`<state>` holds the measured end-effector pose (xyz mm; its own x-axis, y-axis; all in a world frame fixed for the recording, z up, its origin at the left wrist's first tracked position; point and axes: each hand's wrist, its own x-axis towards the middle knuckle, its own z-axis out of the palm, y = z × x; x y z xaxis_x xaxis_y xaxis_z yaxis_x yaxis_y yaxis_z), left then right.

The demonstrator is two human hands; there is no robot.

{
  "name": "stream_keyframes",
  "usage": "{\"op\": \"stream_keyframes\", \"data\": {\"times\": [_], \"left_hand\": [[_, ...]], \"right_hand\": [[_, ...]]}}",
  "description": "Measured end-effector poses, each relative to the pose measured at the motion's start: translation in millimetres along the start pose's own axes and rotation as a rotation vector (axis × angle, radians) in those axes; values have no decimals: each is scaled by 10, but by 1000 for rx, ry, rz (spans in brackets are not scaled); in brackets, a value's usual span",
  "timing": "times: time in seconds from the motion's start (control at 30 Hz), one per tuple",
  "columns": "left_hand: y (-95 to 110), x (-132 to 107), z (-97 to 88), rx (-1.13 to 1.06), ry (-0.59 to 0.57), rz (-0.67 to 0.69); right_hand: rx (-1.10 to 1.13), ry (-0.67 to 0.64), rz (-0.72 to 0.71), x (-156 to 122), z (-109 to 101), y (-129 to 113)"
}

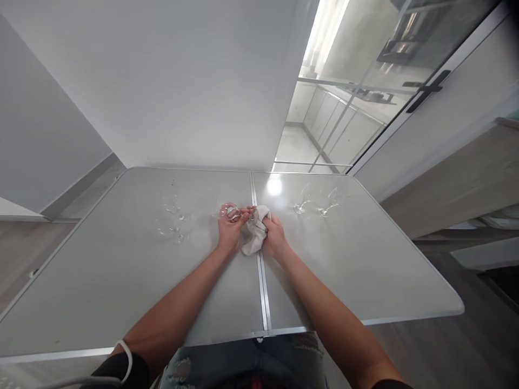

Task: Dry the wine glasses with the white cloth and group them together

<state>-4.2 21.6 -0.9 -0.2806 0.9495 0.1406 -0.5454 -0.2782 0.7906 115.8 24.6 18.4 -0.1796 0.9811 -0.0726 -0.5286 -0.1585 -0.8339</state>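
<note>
A clear stemmed glass (230, 213) met a white cloth (254, 241) between two hands.
Above the middle of the desk (121, 286), near its central seam, the left hand (230, 232) was closed around the glass, while the right hand (275, 235) clasped the cloth against the glass's right end; more clear glasses (181, 237) stood to the left, and two stemmed ones (300, 208) to the right.

white wall (194, 81) beside glass-paned door (336, 82), grey floor (430, 346)
</note>
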Motion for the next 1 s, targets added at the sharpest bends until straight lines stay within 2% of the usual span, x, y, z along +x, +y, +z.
{"op": "stream_keyframes", "data": {"times": [0.07,0.13,0.27,0.4,0.57,0.73,0.9,1.0], "left_hand": [[-3,-1,-12,-6,-56,-39],[-7,5,-24,-24,-81,-55],[-6,32,-30,-32,10,9],[6,45,-20,-8,-34,0],[5,67,-44,-19,20,28],[-18,85,-83,-31,-37,-38],[-9,135,-120,-89,34,-16],[-7,122,-107,-70,-15,-47]], "right_hand": [[6,5,-40,7,-32,-24],[-17,17,-18,13,-45,-17],[-117,20,63,10,-16,28],[-95,25,-17,1,7,31],[-162,-3,97,-1,1,28],[-87,-12,-15,28,-4,63],[-136,-67,80,16,31,123],[-129,-9,-17,17,36,99]]}}
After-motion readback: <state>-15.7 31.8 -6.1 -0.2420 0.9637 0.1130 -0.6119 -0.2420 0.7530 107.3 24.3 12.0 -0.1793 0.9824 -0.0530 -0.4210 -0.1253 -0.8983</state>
